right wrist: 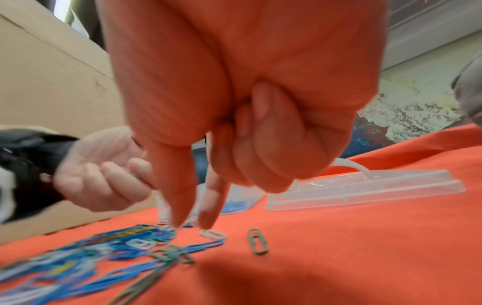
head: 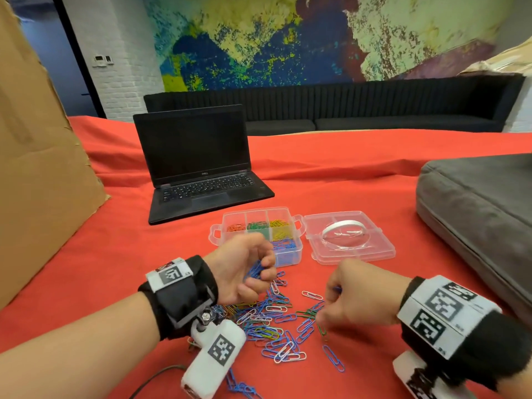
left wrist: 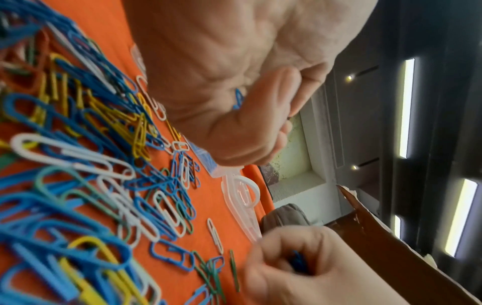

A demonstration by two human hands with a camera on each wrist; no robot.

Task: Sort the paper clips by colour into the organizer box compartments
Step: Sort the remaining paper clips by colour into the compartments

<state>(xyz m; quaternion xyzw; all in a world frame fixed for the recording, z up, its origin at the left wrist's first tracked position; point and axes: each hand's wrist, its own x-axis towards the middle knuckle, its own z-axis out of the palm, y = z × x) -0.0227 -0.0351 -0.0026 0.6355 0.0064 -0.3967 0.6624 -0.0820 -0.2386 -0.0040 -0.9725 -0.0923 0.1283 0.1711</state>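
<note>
A clear organizer box [head: 218, 229] stands on the red cloth, with orange, green and yellow clips in its back row and blue clips [head: 285, 249] in a front compartment. My left hand [head: 250, 269] hovers just in front of it, curled round a bunch of blue paper clips [head: 254, 272]. A mixed pile of loose clips [head: 276, 321], mostly blue and white, lies below both hands. My right hand [head: 342, 298] hangs over the pile's right side with a blue clip [left wrist: 298, 262] tucked in its curled fingers. Its thumb and forefinger [right wrist: 208, 208] point down at a white clip [right wrist: 213, 234].
The box's clear lid [head: 349, 240] lies open to its right. An open laptop [head: 201, 168] sits behind, a cardboard sheet [head: 37, 168] at the left, a grey cushion [head: 475, 211] at the right. A single green clip [right wrist: 257, 243] and a blue one [head: 334, 358] lie apart.
</note>
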